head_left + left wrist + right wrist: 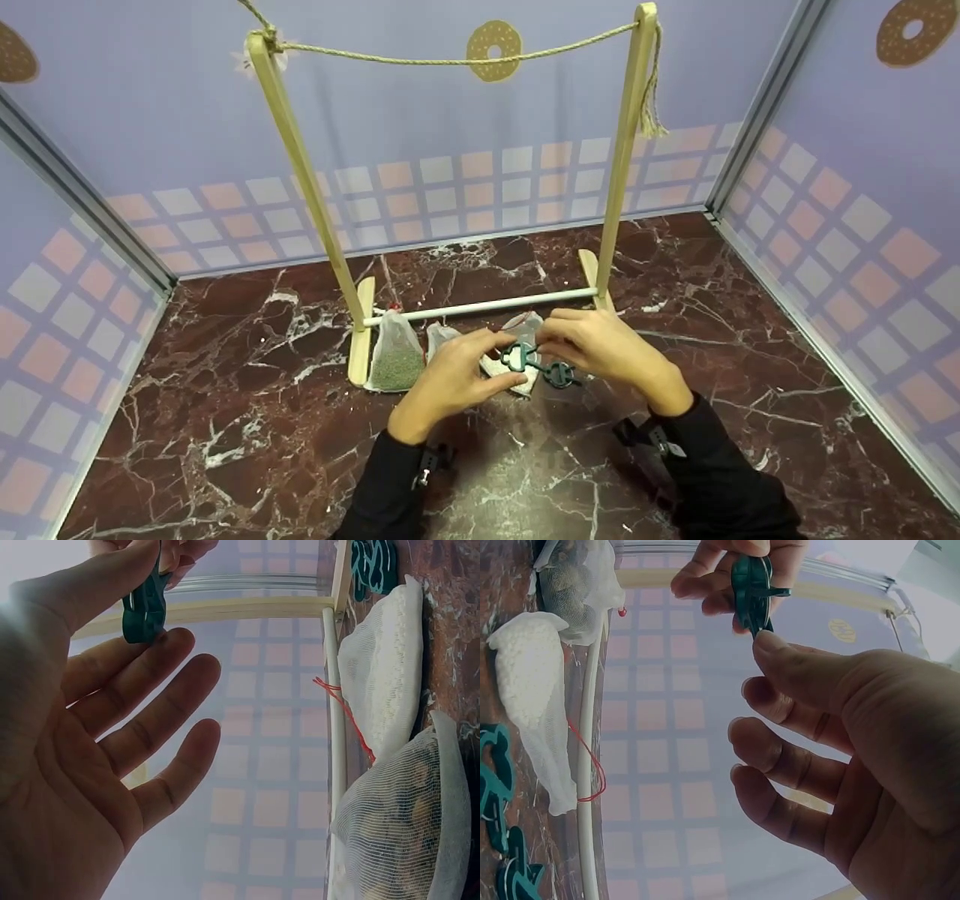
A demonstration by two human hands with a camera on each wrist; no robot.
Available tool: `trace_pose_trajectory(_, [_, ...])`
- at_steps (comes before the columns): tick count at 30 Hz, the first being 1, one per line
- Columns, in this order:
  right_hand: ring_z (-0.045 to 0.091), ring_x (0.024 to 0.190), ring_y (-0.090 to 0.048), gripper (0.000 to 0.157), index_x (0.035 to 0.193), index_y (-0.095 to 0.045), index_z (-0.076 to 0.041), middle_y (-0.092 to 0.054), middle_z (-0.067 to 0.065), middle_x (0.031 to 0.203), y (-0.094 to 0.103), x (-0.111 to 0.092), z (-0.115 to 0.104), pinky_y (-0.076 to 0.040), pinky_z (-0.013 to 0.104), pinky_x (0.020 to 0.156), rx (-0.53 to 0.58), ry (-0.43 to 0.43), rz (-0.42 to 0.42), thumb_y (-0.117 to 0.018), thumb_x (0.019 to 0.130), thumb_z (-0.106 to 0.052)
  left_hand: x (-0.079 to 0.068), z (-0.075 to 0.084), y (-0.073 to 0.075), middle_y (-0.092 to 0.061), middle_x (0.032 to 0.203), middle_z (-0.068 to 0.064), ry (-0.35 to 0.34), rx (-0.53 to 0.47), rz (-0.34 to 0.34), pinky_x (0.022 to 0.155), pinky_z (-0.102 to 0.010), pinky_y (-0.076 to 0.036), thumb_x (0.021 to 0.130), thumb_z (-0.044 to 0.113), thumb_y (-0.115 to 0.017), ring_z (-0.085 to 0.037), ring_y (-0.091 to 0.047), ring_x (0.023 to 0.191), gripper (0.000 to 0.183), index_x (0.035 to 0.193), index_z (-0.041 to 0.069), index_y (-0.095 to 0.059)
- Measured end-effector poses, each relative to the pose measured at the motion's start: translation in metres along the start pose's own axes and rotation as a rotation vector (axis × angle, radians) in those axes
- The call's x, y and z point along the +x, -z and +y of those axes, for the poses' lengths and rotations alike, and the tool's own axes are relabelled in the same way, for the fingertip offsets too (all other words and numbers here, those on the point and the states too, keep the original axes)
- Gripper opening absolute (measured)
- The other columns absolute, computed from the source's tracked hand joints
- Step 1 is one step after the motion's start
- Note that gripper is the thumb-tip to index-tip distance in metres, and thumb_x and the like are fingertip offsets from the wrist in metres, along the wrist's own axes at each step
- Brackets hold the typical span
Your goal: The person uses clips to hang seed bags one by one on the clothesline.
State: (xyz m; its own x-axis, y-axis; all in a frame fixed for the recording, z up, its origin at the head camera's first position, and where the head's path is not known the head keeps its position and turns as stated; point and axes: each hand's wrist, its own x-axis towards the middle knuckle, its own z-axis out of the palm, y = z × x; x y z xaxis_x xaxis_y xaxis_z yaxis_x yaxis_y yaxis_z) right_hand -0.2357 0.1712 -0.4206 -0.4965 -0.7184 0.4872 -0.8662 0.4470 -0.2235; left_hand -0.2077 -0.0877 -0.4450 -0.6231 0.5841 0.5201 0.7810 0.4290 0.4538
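My left hand [459, 375] pinches a dark green plastic clip [145, 611] between thumb and forefinger, its other fingers spread. From the other side my right hand [604, 343] holds the same clip by its end with thumb and forefinger. The clip is up off the table, in front of the wooden stand. Below the hands lies a mesh bag of white grains [529, 671] with a red drawstring. Beside it, more green clips [559, 374] lie on the table.
A mesh bag of green bits [397, 366] leans at the stand's left foot. Another mesh bag with dark chunky contents [401, 817] is partly hidden by the left hand in the head view. A rope [390, 59] hangs between the wooden posts, above a white crossbar [487, 306].
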Motion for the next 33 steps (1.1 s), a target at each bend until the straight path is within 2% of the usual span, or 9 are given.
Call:
trace_pose_trajectory(8, [0.005,0.076,-0.066,0.006,0.098,-0.073,-0.015,-0.069,-0.006,0.092,-0.0001,0.0007,-0.0005,-0.057,0.023,0.07,0.033,-0.002,-0.004,-0.076,0.093,-0.017,-0.0002,-0.0002,-0.0006,-0.071,0.115,-0.011,0.001,-0.025,0.004,0.088,-0.036,-0.057,0.088,0.03,-0.081,-0.021,-0.068,0.1,0.048,0.123,0.001,-0.066])
trace_pose_trajectory(12, [0.005,0.075,-0.065,0.011,0.105,-0.073,-0.013,-0.07,-0.005,0.094,0.0011,0.0007,0.0006,-0.057,0.025,0.069,0.042,-0.019,-0.007,-0.071,0.097,-0.02,-0.0012,-0.0001,-0.0001,-0.071,0.116,-0.012,0.007,-0.03,0.017,0.089,-0.039,-0.057,0.089,0.03,-0.079,-0.021,-0.068,0.102,0.048,0.124,0.0,-0.065])
trace_pose_trajectory(15, [0.006,0.079,-0.066,0.023,0.116,-0.07,-0.012,-0.071,-0.003,0.101,0.0038,-0.001,0.0008,-0.058,0.03,0.073,0.057,-0.063,-0.022,-0.067,0.1,-0.029,-0.0022,-0.0001,0.0006,-0.07,0.118,-0.015,0.033,-0.027,0.026,0.09,-0.04,-0.057,0.09,0.031,-0.078,-0.022,-0.068,0.102,0.049,0.124,-0.002,-0.064])
trace_pose_trajectory(18, [0.008,0.091,-0.067,0.044,0.125,-0.067,-0.012,-0.071,-0.001,0.114,0.0064,-0.0028,0.0008,-0.056,0.04,0.085,0.059,-0.111,-0.045,-0.068,0.096,-0.045,-0.0031,0.0004,0.0018,-0.07,0.118,-0.015,0.069,-0.028,0.037,0.091,-0.04,-0.056,0.091,0.032,-0.076,-0.022,-0.067,0.101,0.051,0.126,-0.003,-0.064])
trace_pose_trajectory(21, [0.009,0.095,-0.066,0.061,0.129,-0.065,-0.013,-0.069,-0.001,0.119,0.007,-0.004,0.0011,-0.055,0.039,0.087,0.05,-0.137,-0.083,-0.071,0.088,-0.058,-0.0034,0.0017,0.0034,-0.07,0.118,-0.013,0.096,-0.03,0.042,0.092,-0.038,-0.056,0.091,0.035,-0.076,-0.021,-0.066,0.102,0.053,0.128,-0.001,-0.063])
trace_pose_trajectory(23, [0.009,0.093,-0.065,0.066,0.129,-0.066,-0.013,-0.069,-0.002,0.116,0.006,-0.0044,0.0015,-0.056,0.035,0.083,0.045,-0.141,-0.105,-0.071,0.086,-0.062,-0.003,0.0025,0.004,-0.07,0.119,-0.012,0.094,-0.037,0.042,0.094,-0.038,-0.055,0.091,0.036,-0.075,-0.021,-0.066,0.106,0.053,0.129,0.0,-0.063])
trace_pose_trajectory(25, [0.008,0.087,-0.065,0.067,0.128,-0.067,-0.013,-0.069,-0.004,0.109,0.0049,-0.0046,0.0019,-0.056,0.029,0.075,0.041,-0.134,-0.117,-0.071,0.085,-0.063,-0.0021,0.0027,0.0037,-0.07,0.118,-0.012,0.08,-0.046,0.043,0.093,-0.038,-0.055,0.092,0.036,-0.075,-0.02,-0.066,0.105,0.052,0.128,0.0,-0.064])
trace_pose_trajectory(30, [0.01,0.079,-0.065,0.061,0.122,-0.07,-0.011,-0.068,-0.006,0.098,0.0025,-0.0051,0.0045,-0.055,0.026,0.07,0.051,-0.116,-0.114,-0.072,0.086,-0.06,0.0,0.0025,0.002,-0.07,0.117,-0.011,0.05,-0.063,0.047,0.087,-0.042,-0.057,0.092,0.036,-0.075,-0.02,-0.066,0.1,0.051,0.127,0.0,-0.065])
trace_pose_trajectory(33, [0.01,0.078,-0.065,0.055,0.119,-0.07,-0.011,-0.069,-0.006,0.097,0.0025,-0.0057,0.0052,-0.055,0.026,0.07,0.067,-0.123,-0.113,-0.072,0.088,-0.057,0.0004,0.0022,0.0016,-0.07,0.118,-0.012,0.05,-0.063,0.046,0.089,-0.041,-0.057,0.092,0.036,-0.075,-0.02,-0.066,0.102,0.051,0.126,0.0,-0.065])
